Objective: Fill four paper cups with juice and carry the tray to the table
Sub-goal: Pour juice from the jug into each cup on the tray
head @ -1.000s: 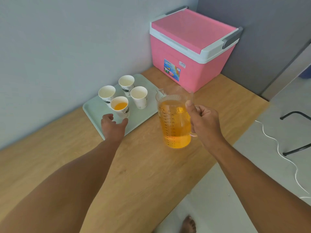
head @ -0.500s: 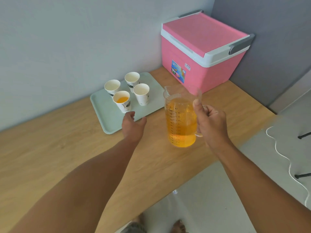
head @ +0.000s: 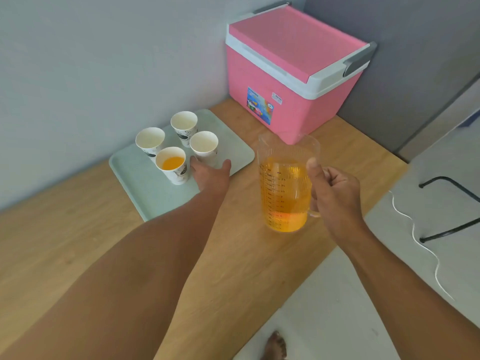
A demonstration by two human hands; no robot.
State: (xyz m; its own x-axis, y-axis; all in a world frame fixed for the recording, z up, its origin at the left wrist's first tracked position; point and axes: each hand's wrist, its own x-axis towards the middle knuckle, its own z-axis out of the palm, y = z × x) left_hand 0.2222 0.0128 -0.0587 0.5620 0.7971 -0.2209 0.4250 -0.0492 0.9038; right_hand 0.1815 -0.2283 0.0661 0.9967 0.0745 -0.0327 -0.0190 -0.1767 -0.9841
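The right hand (head: pixel 335 193) grips the handle of the clear plastic jug of orange juice (head: pixel 285 188), held beside the pale green tray (head: pixel 233 154). The left hand (head: pixel 211 175) is open, empty, beside the nearest empty white paper cup (head: pixel 204 148). A careless pour may tip this light cup and spill juice.

— What is the bench (head: pixel 78 229) made of?
— Pale wood grain, matt. The tray (head: pixel 233 152) looks like smooth matt plastic.
— And the cups (head: pixel 204 146)?
— Printed paper. The jug (head: pixel 285 183) is clear ribbed plastic, glossy; the cooler (head: pixel 291 74) is pink plastic.
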